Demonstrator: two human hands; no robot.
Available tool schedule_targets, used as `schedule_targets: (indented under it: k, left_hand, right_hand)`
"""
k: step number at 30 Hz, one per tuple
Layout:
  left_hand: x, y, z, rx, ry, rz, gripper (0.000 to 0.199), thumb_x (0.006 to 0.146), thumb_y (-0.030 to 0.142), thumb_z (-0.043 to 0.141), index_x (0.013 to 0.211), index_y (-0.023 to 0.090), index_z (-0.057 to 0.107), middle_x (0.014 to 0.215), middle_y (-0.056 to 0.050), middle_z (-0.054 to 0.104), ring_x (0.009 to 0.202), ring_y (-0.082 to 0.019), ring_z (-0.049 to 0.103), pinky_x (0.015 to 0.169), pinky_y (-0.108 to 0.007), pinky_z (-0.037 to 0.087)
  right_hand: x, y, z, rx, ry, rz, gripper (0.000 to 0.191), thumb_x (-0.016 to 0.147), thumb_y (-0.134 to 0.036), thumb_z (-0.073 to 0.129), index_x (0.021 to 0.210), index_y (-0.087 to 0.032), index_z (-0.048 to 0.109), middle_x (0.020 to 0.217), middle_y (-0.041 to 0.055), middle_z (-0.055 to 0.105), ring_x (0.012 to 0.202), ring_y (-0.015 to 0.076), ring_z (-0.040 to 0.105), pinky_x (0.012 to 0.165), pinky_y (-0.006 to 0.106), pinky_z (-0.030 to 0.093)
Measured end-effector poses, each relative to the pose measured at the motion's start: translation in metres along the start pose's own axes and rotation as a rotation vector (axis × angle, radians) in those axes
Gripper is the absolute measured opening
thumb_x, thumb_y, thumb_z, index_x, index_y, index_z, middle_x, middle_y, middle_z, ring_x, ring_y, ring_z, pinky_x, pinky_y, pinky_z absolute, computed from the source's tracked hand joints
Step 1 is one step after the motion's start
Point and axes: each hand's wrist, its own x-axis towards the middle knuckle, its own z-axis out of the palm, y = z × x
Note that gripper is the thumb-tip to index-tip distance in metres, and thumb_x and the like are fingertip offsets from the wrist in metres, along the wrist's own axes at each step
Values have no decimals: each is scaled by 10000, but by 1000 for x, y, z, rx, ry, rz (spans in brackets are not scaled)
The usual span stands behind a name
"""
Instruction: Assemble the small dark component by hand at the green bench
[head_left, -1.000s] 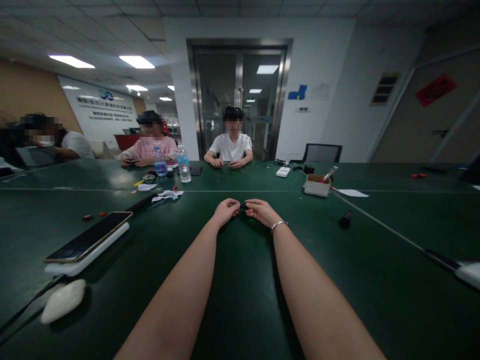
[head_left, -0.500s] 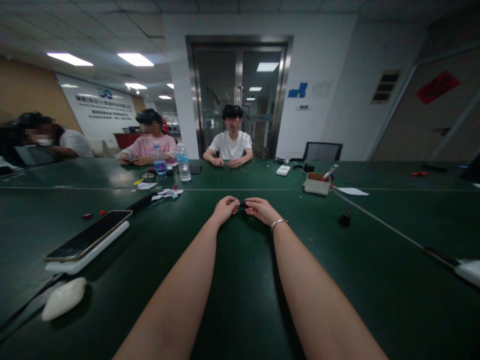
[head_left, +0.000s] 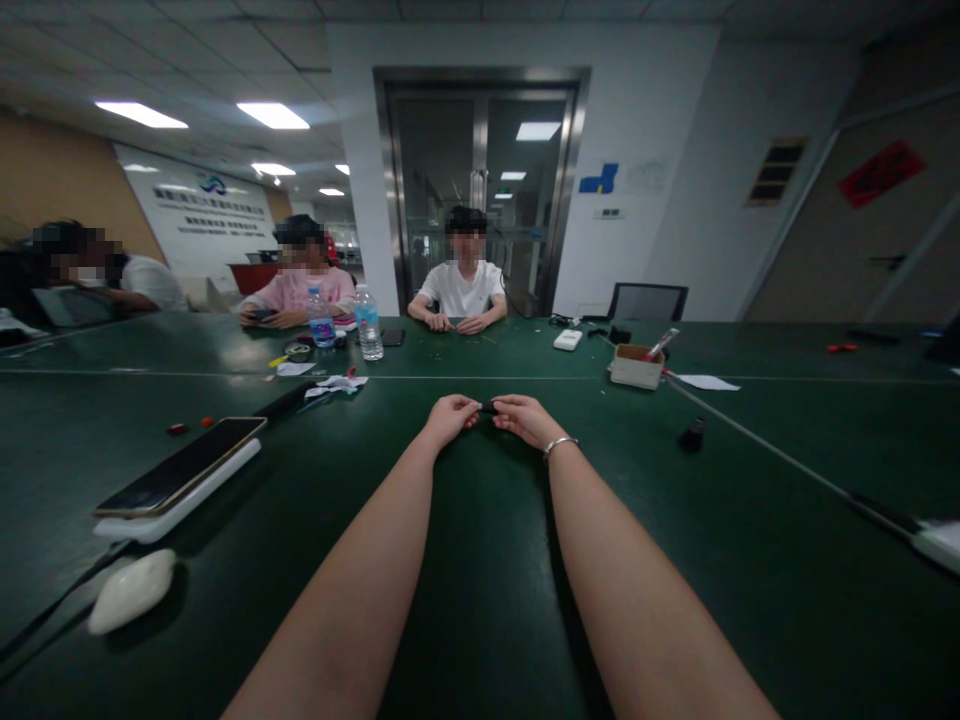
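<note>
Over the dark green table (head_left: 480, 520), my left hand (head_left: 451, 420) and my right hand (head_left: 523, 418) are close together at arm's length. Between their fingertips is a small black object (head_left: 487, 407) with a light end on the left. The fingers of my left hand pinch that light end, and those of my right hand close on the black part. It is too small to make out what it is. A silver bangle (head_left: 561, 446) circles my right wrist.
At left lie a phone (head_left: 184, 466) on a white block and a pale stone-like object (head_left: 133, 592). Two bottles (head_left: 368, 325) stand farther back. At right are a small box (head_left: 635, 368), a black object (head_left: 692, 433) and a cable. Several people sit beyond.
The light end between my hands shows more clearly, and my fingers have shifted slightly. The whole view has moved a little. Both hands stay in nearly the same place.
</note>
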Motion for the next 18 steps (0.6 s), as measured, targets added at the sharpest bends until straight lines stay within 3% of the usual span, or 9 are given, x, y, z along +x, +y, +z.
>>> schedule_targets:
  k: [6,18]
  left_hand:
    - [0,-1,-1,75,-1,1,154,789,232,546,775,91,604,589,-13,585,486,-66,506,511,-200,413]
    - [2,-5,-1,351,100,33,466,778,546,445,636,137,620,541,-19,581,453,-90,488,498,-226,373]
  right_hand:
    - [-2,0,-1,-18,-17,7,86,772,-1,597,817,-74,595,660,63,632,514,99,615,521,196,538]
    - [-4,-3,-1,-58,-97,61,166,749,-33,649,879,-85,560,704,54,644,560,119,650,584,238,576]
